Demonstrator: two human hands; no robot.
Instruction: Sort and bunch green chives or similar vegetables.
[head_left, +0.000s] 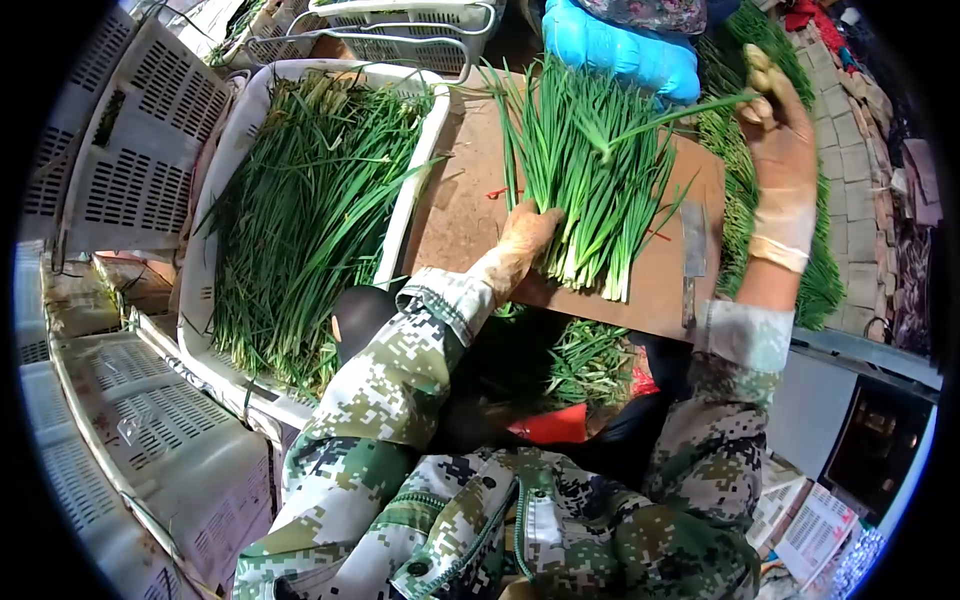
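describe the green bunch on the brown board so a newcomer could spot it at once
Find the brown board, just right of the white crate of greens. On it lies a fanned bunch of green stalks, the left hand at its lower left edge. Unlike the crate's tangled greens, its pale stalk ends point towards the camouflage jacket.

A fanned bunch of long green leafy stalks (600,170) lies on a flat brown board (455,200), right of the left hand (530,230) and left of the right hand (775,110); a rectangular white plastic crate (413,195), holding loose long green leaves (310,230), stands left of the left hand; a rounded shiny blue bundle (620,50) sits ahead, between both hands; a long green leafy heap (818,270) lies behind the right hand.
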